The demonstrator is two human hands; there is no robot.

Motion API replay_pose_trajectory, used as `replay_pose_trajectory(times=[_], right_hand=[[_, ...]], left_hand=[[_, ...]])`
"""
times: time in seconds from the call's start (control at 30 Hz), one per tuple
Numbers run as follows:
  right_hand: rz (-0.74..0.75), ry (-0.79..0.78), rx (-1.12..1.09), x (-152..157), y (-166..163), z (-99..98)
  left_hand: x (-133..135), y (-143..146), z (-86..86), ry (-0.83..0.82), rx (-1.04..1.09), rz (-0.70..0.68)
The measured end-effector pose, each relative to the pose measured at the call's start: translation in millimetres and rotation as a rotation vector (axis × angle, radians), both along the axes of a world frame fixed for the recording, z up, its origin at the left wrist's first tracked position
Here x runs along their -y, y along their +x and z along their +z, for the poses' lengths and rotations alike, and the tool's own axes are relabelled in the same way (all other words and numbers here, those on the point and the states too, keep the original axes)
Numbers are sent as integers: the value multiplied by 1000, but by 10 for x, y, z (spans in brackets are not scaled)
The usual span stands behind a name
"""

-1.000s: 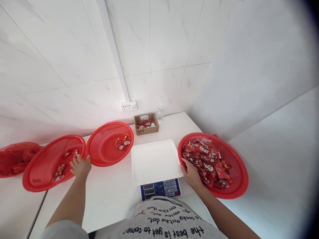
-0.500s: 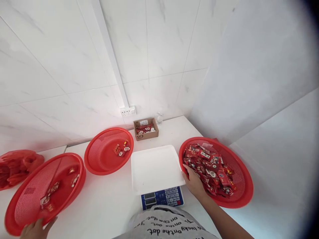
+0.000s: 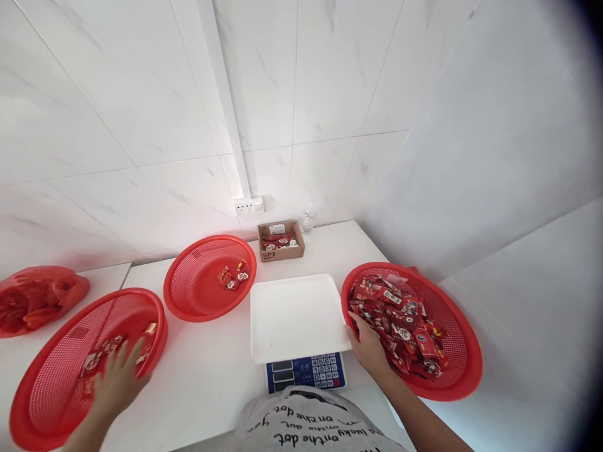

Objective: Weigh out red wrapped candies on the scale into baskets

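Observation:
My left hand (image 3: 119,380) hovers over the near edge of the left red basket (image 3: 42,402), its fingers spread and nothing in them. A few red-wrapped packets (image 3: 113,344) lie inside that basket. On the other side, my right hand (image 3: 368,348) has its fingers curled over the near-left rim of the right red basket (image 3: 464,370), close to the corner of a white tray. Many red candy packets (image 3: 400,323) are heaped in this basket. The bare white tray (image 3: 299,320) sits on a blue digital scale (image 3: 306,371).
A third red basket (image 3: 188,292) holds several packets. Behind the tray stand a small cardboard box (image 3: 282,253) with red packets and a clear plastic item (image 3: 307,221). A red plastic bag (image 3: 40,298) lies far left. A socket (image 3: 248,206) is on the tiled wall.
My left hand has left the near rim of the left basket and moved up and right over it, fingers spreading. The right hand stays at its basket's rim. The view has shifted slightly.

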State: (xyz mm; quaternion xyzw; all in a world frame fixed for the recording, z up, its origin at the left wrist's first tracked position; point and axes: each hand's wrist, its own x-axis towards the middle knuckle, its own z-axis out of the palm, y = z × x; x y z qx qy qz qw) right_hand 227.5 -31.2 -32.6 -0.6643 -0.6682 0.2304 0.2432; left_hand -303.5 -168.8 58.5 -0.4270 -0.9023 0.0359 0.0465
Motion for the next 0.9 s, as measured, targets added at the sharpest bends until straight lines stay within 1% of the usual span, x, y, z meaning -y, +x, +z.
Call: replay_pose_trajectory(times=[0.03,0.07,0.1,0.13,0.2,0.27,0.33,0.43,0.53,0.63,0.8,0.9], right_hand=[[-1,-5,0,0,0,4],[-1,-7,-1,1,1,6],[0,-7,-5,3,1,7],[1,-4,-10,5,0,8],[4,-3,-29,9,-4,8],[5,-10,-57,11,-6,10],[-4,-17,-94,10,1,20],[-50,-28,-134,8,57,54],[-97,-42,-62,9,168,87],[-104,-70,44,5,277,98],[-150,-138,159,-67,289,134],[-180,-194,229,-132,239,196]], left_hand=[[-157,88,-91,-36,43,-147],[-308,199,-171,-53,83,-266],[-449,326,-236,-70,128,-346],[-579,463,-287,-90,176,-392],[-795,739,-342,-128,252,-405],[-952,990,-354,-138,300,-361],[-1051,1204,-345,-137,341,-307],[-1105,1445,-327,-116,354,-257],[-1108,1561,-310,-110,301,-299],[-1164,1551,-294,-139,279,-359],[-1371,1477,-285,-106,387,-312],[-1422,1519,-296,-35,439,-352]])
